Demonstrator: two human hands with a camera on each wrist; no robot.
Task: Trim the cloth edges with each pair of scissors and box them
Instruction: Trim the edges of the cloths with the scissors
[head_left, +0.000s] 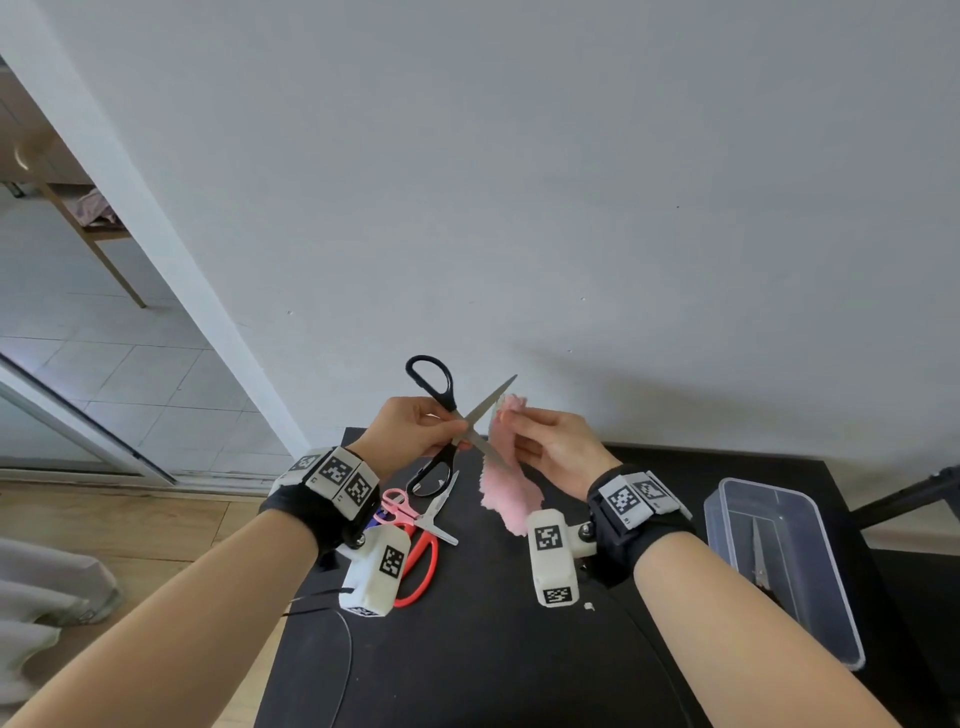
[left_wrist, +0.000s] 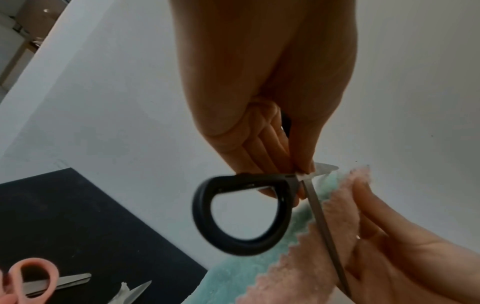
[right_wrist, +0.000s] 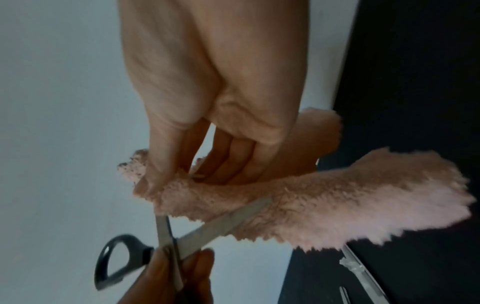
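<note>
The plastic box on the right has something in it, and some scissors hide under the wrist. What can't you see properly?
- Clear plastic box, head view: a pair of scissors lies inside; its handles are dim through the wall.
- Red scissors, head view: the left wrist camera hides the blades.
- Black scissors, left wrist view: the left hand covers one handle loop.
- Pink cloth, right wrist view: far end blurred.
</note>
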